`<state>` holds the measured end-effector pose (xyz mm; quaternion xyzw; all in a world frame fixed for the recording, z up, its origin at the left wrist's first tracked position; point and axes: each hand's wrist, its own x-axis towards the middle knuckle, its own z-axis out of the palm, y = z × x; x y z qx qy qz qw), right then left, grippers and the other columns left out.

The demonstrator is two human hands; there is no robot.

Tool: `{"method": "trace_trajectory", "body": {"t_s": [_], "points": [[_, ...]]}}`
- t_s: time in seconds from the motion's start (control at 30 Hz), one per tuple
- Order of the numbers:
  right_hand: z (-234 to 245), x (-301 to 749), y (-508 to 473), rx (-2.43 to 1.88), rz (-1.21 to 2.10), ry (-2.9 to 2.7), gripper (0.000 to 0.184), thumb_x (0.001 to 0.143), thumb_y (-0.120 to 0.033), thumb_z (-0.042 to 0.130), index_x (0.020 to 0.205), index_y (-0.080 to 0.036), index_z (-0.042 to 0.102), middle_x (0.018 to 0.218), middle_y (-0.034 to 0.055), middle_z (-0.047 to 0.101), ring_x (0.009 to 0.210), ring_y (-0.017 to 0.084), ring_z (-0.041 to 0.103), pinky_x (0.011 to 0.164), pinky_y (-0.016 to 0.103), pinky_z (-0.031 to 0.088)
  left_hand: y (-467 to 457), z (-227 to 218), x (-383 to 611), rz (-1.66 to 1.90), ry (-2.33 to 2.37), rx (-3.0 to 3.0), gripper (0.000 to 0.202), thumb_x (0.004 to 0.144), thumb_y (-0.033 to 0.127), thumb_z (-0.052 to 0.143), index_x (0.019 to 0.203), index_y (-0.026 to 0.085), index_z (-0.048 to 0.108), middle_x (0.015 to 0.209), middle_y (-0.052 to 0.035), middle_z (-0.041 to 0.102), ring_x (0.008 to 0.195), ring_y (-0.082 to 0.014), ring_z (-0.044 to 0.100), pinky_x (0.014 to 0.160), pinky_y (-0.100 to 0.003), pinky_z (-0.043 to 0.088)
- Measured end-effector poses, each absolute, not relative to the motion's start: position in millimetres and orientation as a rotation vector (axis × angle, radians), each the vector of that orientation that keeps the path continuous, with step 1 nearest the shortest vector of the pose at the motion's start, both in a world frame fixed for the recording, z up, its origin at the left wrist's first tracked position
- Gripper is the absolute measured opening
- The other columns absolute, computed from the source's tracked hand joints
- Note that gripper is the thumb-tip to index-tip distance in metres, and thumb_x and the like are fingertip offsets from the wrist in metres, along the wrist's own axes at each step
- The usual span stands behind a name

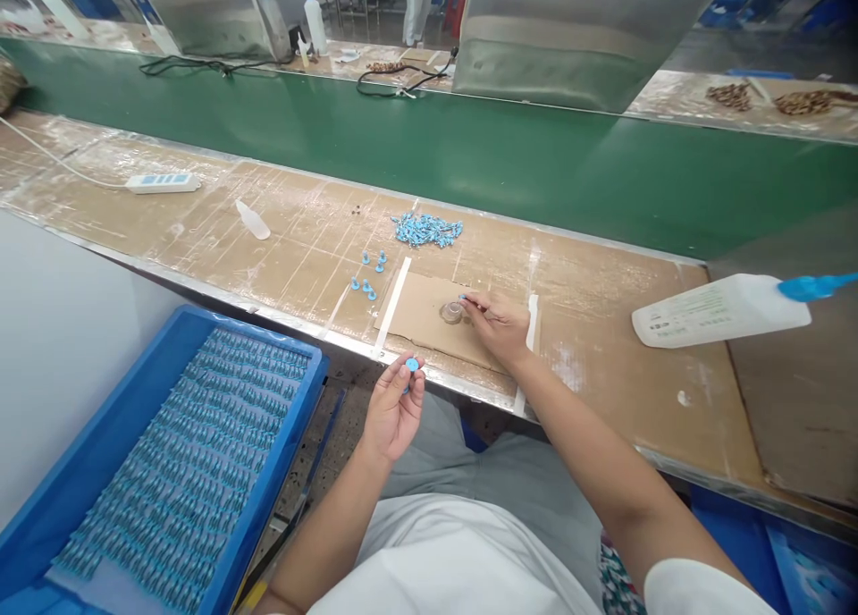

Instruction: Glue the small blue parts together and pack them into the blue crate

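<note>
The right hand (500, 324) was pinched shut on a small blue piece (462, 297), its tip at the rim of the glass dish (452, 312) on the table (603, 347). The left hand (395, 409), nearer the person than the dish, clamped a blue cap (411, 365) between its fingertips. This looked like a dipping step, and parts this small call for a steady, fine pinch. Right of the dish lay a white bottle (720, 309); its label print was too small to read.
</note>
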<state>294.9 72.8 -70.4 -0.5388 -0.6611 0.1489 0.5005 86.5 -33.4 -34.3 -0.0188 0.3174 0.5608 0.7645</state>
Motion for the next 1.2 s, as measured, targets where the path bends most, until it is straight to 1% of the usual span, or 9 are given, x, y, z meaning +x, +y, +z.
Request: {"method": "trace_trajectory", "body": {"t_s": [0.27,0.4,0.5,0.57,0.7,0.87,1.03,1.1,1.2], "points": [[-70,295,74,-1.268,0.354,-1.74,0.014,0.088,-0.034,0.061,0.095,-0.032,0.073,0.097,0.0007,0.075,0.094,0.022,0.069,0.09,0.041,0.055,-33,-36,88,1.214,0.673,-0.025,0.022,0.076,0.009,0.072,0.098,0.012,0.072,0.095,-0.0075,0.072,0.081,-0.0082,0.068,0.076,-0.014,0.056],[-68,294,75,-1.248,0.333,-1.709,0.013,0.087,-0.034,0.063,0.092,-0.029,0.074,0.093,0.0025,0.075,0.088,0.022,0.07,0.084,0.04,0.056,-32,-36,88,1.215,0.667,0.002,0.023,0.076,0.009,0.073,0.099,0.012,0.073,0.097,-0.0081,0.073,0.082,-0.0087,0.069,0.077,-0.014,0.056],[-66,293,73,-1.22,0.3,-1.588,0.017,0.085,-0.033,0.067,0.099,-0.027,0.074,0.093,0.0037,0.075,0.084,0.021,0.07,0.081,0.038,0.057,-31,-35,89,1.227,0.673,0.027,0.022,0.076,0.009,0.073,0.098,0.012,0.073,0.1,-0.0081,0.073,0.082,-0.0085,0.069,0.077,-0.014,0.056],[-65,292,72,-1.205,0.315,-1.509,0.02,0.083,-0.032,0.069,0.102,-0.026,0.074,0.094,0.0037,0.075,0.084,0.021,0.07,0.082,0.038,0.057,-29,-35,90,1.237,0.677,0.034,0.022,0.076,0.009,0.073,0.097,0.013,0.073,0.099,-0.0077,0.073,0.081,-0.0082,0.069,0.077,-0.014,0.056],[-61,291,71,-1.249,0.424,-1.423,0.019,0.08,-0.033,0.073,0.097,-0.024,0.076,0.093,0.0034,0.075,0.084,0.019,0.07,0.084,0.038,0.057,-23,-33,96,1.242,0.687,0.033,0.021,0.077,0.011,0.073,0.097,0.013,0.073,0.097,-0.0068,0.074,0.08,-0.0081,0.069,0.076,-0.014,0.056],[-40,277,53,-1.285,0.685,-1.145,0.026,0.075,-0.036,0.078,0.095,-0.02,0.075,0.089,0.0046,0.076,0.08,0.02,0.072,0.078,0.037,0.061,-17,-31,105,1.252,0.707,0.03,0.017,0.077,0.014,0.074,0.094,0.012,0.073,0.093,-0.0069,0.075,0.078,-0.0084,0.07,0.074,-0.014,0.056],[-3,246,4,-1.159,0.795,-1.033,0.02,0.074,-0.025,0.08,0.093,-0.023,0.076,0.093,0.0034,0.076,0.084,0.019,0.073,0.081,0.033,0.062,-20,-18,112,1.255,0.702,0.08,0.019,0.075,0.018,0.077,0.093,0.011,0.074,0.089,-0.0069,0.075,0.079,-0.0102,0.071,0.074,-0.015,0.057],[4,235,-12,-1.092,0.848,-1.055,0.019,0.075,-0.021,0.079,0.094,-0.024,0.076,0.095,0.0031,0.076,0.085,0.019,0.073,0.081,0.033,0.062,-22,-13,115,1.248,0.688,0.107,0.02,0.075,0.019,0.077,0.093,0.012,0.074,0.089,-0.0068,0.075,0.08,-0.0109,0.071,0.074,-0.016,0.057],[4,226,-24,-1.054,0.866,-1.053,0.02,0.077,-0.019,0.077,0.096,-0.025,0.076,0.098,0.0032,0.075,0.088,0.021,0.073,0.082,0.035,0.063,-24,-7,117,1.252,0.674,0.132,0.02,0.074,0.02,0.078,0.092,0.012,0.074,0.093,-0.0069,0.076,0.082,-0.0113,0.071,0.075,-0.016,0.056]]}}
